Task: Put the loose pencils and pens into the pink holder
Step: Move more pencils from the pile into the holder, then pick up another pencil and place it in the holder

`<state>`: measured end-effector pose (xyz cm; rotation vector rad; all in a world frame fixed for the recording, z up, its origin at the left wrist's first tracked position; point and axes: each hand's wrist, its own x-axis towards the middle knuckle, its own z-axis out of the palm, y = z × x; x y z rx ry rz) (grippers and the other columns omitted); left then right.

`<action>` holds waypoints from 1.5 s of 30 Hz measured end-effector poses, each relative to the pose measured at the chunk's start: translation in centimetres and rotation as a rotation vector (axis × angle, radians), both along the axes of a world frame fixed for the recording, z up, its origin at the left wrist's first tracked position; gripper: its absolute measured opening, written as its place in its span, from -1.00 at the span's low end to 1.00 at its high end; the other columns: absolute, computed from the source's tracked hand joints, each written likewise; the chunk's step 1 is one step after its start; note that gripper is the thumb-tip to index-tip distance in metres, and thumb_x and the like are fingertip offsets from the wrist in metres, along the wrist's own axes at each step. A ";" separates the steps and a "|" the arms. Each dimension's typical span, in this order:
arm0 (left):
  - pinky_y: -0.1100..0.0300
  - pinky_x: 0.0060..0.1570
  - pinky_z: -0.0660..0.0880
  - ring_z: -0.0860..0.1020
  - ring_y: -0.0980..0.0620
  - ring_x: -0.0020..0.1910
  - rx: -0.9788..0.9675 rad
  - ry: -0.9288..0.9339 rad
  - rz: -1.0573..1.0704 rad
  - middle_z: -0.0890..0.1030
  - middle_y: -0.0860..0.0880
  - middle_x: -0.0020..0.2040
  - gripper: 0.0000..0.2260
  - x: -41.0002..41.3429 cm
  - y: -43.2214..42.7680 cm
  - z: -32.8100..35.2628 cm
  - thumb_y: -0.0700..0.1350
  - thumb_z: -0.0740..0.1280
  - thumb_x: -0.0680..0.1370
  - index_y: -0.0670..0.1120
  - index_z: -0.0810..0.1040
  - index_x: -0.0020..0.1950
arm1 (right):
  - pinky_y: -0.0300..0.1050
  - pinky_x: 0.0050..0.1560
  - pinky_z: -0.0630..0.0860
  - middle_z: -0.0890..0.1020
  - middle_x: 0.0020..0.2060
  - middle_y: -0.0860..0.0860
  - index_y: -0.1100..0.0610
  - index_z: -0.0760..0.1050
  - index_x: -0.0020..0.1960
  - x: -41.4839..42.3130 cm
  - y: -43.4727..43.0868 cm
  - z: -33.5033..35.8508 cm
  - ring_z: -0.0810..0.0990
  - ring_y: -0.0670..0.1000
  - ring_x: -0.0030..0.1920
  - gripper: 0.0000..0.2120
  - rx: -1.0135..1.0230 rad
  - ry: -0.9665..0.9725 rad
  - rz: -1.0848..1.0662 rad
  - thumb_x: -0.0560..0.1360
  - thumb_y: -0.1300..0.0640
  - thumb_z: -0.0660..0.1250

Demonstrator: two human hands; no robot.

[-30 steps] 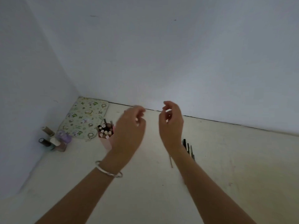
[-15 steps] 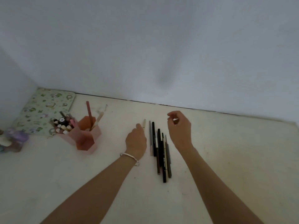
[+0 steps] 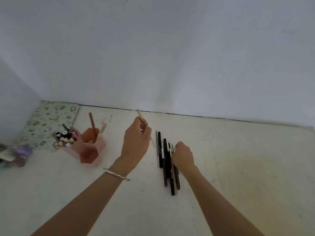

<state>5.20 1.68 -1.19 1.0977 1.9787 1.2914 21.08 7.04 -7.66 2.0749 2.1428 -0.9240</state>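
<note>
Left hand [image 3: 136, 143] lifted beige pencil [image 3: 140, 115]; right hand [image 3: 183, 155] reached pens [image 3: 167, 167].

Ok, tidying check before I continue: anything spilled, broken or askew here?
Nothing stands out. The pink holder stands unspilled, and the loose pens lie bunched side by side at the right hand.

— What's the person wearing?
— A thin silver metal bangle [image 3: 117, 174], round the wrist just behind the left hand [image 3: 136, 142].
— And the right hand [image 3: 183, 155]?
— Bare, and so are both forearms beyond the bangle.
</note>
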 end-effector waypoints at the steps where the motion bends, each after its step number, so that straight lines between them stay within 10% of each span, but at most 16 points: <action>1: 0.04 -0.22 0.62 0.61 -0.01 -0.26 0.017 0.006 0.010 0.58 0.03 -0.21 -0.88 -0.1 -0.3 0.3 -0.10 0.21 0.59 0.06 0.41 -0.14 | -0.16 -0.22 0.37 0.52 -0.12 0.10 0.25 0.41 0.01 -0.4 0.0 0.1 0.46 0.07 -0.16 -0.86 -0.010 0.001 -0.005 0.48 0.38 0.16; 6: 0.03 -0.09 0.62 0.63 0.05 -0.18 0.128 0.067 0.079 0.58 0.02 -0.17 -0.94 -1.3 -1.6 1.6 -0.14 0.28 0.58 0.02 0.51 -0.05 | -0.12 -0.29 0.46 0.56 -0.19 0.13 0.33 0.49 -0.08 -1.1 -0.1 1.3 0.58 0.18 -0.14 -0.86 -0.003 0.101 -0.043 0.46 0.42 0.17; 11: 0.47 -0.23 0.54 0.62 0.21 -0.21 0.289 0.229 0.168 0.54 0.14 -0.17 -0.30 -7.4 -3.3 5.0 -0.20 0.36 0.55 0.06 0.07 0.58 | -0.13 -0.15 0.45 0.59 -0.03 0.11 0.24 0.45 0.23 -2.9 1.5 6.8 0.58 0.09 -0.08 -0.72 0.323 0.379 -0.132 0.53 0.34 0.21; 22: 0.07 -0.22 0.57 0.60 -0.01 -0.26 0.014 0.638 0.138 0.63 -0.03 -0.15 -0.54 -15.5 -6.7 4.0 -0.20 0.37 0.54 0.01 0.26 0.36 | -0.34 -0.12 0.56 0.60 -0.04 -0.09 -0.11 0.35 0.23 -13.2 -3.7 14.2 0.66 -0.10 -0.11 -0.60 0.512 1.166 -0.033 0.52 0.27 0.33; 28: -0.05 0.13 0.45 0.57 -0.21 0.09 -0.072 0.839 0.189 0.65 -0.18 0.06 -0.79 -16.7 -7.7 4.1 -0.12 0.32 0.58 -0.16 0.60 0.17 | -0.26 -0.03 0.59 0.56 -0.03 -0.11 -0.12 0.34 0.25 -17.1 -6.0 11.5 0.63 -0.08 -0.07 -0.60 0.509 1.111 0.084 0.55 0.24 0.33; 39: 0.08 0.10 0.48 0.58 -0.05 0.04 0.116 0.578 0.278 0.64 -0.05 0.04 -0.74 -15.9 -8.9 9.0 -0.25 0.27 0.55 -0.11 0.53 0.23 | -0.06 0.22 0.40 0.63 0.05 0.04 0.15 0.63 0.06 -19.5 -7.0 6.6 0.53 0.02 0.14 -0.84 0.770 0.712 0.369 0.49 0.19 0.41; 45: 0.42 -0.20 0.44 0.54 0.22 -0.23 0.172 0.491 0.048 0.56 0.14 -0.14 -0.82 -8.6 -5.8 6.5 -0.18 0.26 0.52 0.01 0.51 0.09 | -0.13 0.16 0.43 0.61 0.03 -0.03 0.14 0.56 0.11 -14.8 -2.5 9.9 0.53 -0.03 0.05 -0.77 0.858 0.804 0.101 0.50 0.32 0.26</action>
